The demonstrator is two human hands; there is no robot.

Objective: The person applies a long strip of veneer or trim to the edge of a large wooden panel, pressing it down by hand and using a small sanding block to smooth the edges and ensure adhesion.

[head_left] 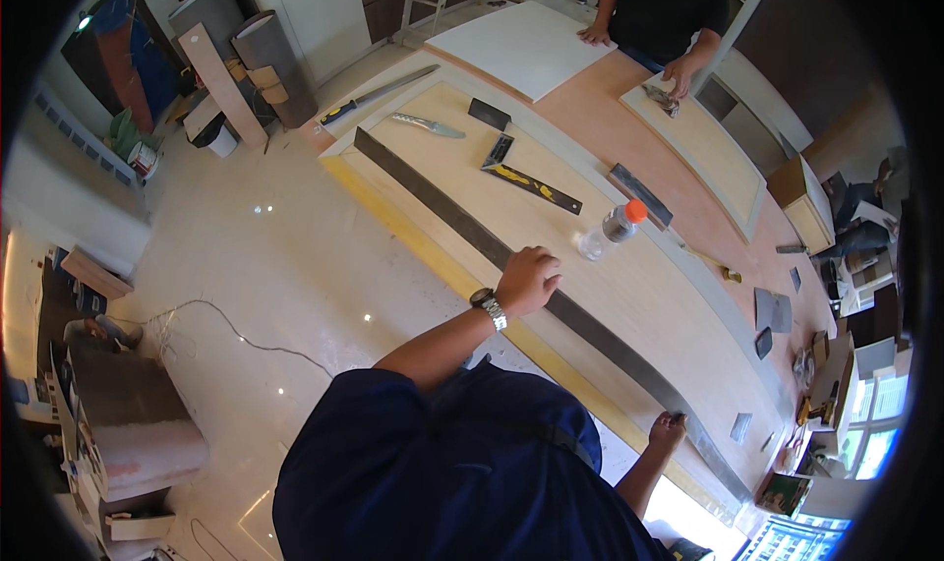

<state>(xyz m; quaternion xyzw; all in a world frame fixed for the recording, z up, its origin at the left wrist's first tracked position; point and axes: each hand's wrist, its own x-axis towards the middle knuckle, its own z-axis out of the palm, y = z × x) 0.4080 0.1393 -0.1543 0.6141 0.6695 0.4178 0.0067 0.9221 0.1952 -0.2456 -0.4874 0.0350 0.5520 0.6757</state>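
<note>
A long dark flat strip point(447, 212) lies lengthwise over the pale wooden panel point(433, 109) in front of me. My left hand point(531, 278), with a watch on the wrist, is closed over the middle of the strip, fingers bent across it. Near the strip's right end, my right hand point(669, 428) is pinched at its near edge; a small dark thing shows at the fingertips, too small to name. Just beyond my left hand stands a clear bottle point(595, 241) with an orange cap. A try square point(536, 187) with yellow marks lies farther off.
At the panel's far left rest a handsaw point(379, 94), a knife point(428, 125) and a black block point(489, 114). A grey block point(641, 195) lies past the bottle. Across the table, a person point(674, 15) touches a framed panel point(723, 173). A cable point(241, 337) crosses the floor.
</note>
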